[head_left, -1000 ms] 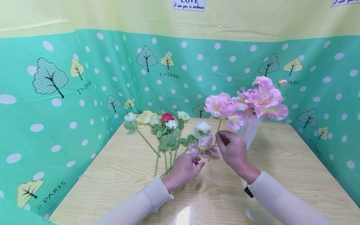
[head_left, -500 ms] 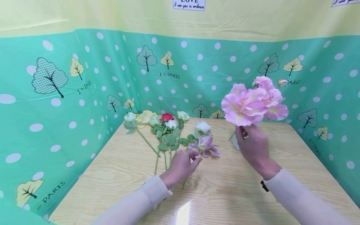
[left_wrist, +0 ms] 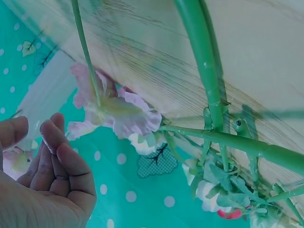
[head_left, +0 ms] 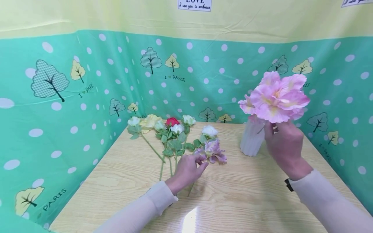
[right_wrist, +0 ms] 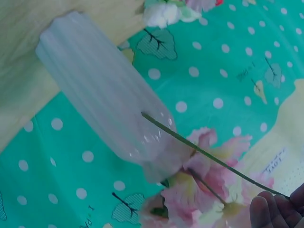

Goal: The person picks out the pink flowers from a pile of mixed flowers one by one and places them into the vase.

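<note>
My right hand (head_left: 285,145) pinches a pink artificial flower (head_left: 278,97) by its stem, high under the bloom. In the right wrist view the free end of the green stem (right_wrist: 209,154) points across the upper part of a white ribbed vase (right_wrist: 104,90). Other pink blooms (head_left: 247,105) stand in the vase, partly hidden behind the held one. My left hand (head_left: 188,170) hovers low over the table, beside a purple flower (head_left: 214,151). Its fingers are loosely bent with a gap to the thumb, holding nothing, as the left wrist view shows.
Several artificial flowers lie at the left middle of the wooden table (head_left: 122,184): a red rose (head_left: 172,121), a yellow bloom (head_left: 151,121) and white ones such as the white rose (head_left: 209,130). A green dotted curtain (head_left: 96,74) encloses the back and sides.
The right hand has carried the pink flower rightward and up, from beside the purple flower to in front of the vase's mouth. The left hand has barely shifted.
</note>
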### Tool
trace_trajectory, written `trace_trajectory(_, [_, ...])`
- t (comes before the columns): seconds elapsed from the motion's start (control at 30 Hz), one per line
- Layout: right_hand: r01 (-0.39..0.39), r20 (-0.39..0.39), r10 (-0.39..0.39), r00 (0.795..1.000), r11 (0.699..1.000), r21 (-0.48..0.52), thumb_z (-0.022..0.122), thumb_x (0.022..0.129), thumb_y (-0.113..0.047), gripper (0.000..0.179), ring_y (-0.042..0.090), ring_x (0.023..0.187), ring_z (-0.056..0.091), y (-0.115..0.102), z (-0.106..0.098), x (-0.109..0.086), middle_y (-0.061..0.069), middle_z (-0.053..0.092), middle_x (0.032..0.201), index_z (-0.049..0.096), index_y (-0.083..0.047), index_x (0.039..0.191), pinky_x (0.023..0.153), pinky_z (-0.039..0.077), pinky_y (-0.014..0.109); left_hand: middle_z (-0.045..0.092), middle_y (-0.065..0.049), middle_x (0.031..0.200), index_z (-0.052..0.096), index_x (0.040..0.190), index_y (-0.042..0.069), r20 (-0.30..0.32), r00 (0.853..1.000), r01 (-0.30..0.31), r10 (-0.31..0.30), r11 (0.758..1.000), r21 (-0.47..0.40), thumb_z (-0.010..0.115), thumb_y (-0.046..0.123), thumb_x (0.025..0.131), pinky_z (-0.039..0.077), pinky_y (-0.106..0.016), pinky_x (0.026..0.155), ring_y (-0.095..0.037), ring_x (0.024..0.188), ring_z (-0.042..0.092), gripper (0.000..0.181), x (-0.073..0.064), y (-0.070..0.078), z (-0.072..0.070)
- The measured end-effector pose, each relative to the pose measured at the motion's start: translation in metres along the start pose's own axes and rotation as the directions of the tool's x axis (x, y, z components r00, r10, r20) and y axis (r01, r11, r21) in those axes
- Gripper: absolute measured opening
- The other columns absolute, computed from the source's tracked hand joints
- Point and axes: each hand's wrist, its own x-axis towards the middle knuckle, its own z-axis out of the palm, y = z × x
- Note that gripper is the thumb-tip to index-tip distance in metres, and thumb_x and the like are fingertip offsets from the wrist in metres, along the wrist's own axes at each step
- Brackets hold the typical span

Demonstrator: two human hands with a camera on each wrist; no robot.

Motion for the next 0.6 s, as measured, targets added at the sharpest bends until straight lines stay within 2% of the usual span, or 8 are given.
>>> trace_trajectory(0.27, [-0.027, -0.102, 0.025, 0.994, 0.999, -0.020, 0.055, 0.096, -0.006, 0.022, 0.043, 0.058, 0.063, 0.001, -0.009, 0.016, 0.027, 0.065, 0.072, 0.065, 0.013, 0.099, 0.045, 0.038, 0.051, 0.076, 0.001, 0.080, 0.079, 0.098, 0.009, 0.002, 1.000, 0.025, -0.025, 1.000, 0.008, 0.076, 0.021, 0.094, 0.040, -0.020, 0.045, 0.001, 0.049, 0.046, 0.013, 0.000, 0.000, -0.001])
trace_trajectory(0.5, [-0.071, -0.196, 0.077, 0.978, 0.997, 0.037, 0.057, 0.094, -0.001, 0.026, 0.044, 0.066, 0.064, -0.001, -0.011, 0.031, 0.028, 0.069, 0.084, 0.067, 0.010, 0.116, 0.056, 0.038, 0.045, 0.075, 0.002, 0.080, 0.079, 0.096, 0.010, -0.007, 0.999, 0.033, -0.033, 0.999, 0.006, 0.076, 0.020, 0.094, 0.040, -0.021, 0.046, 0.000, 0.050, 0.046, 0.010, -0.001, -0.001, -0.001])
trace_trajectory(0.6, [-0.066, -0.213, 0.074, 0.974, 0.997, 0.042, 0.057, 0.093, 0.001, 0.028, 0.045, 0.065, 0.063, -0.002, -0.010, 0.035, 0.028, 0.070, 0.085, 0.068, 0.008, 0.116, 0.056, 0.034, 0.042, 0.075, 0.001, 0.081, 0.079, 0.095, 0.010, -0.011, 0.999, 0.033, -0.033, 0.999, 0.002, 0.076, 0.019, 0.093, 0.040, -0.021, 0.045, 0.000, 0.049, 0.045, 0.009, -0.001, -0.001, -0.001])
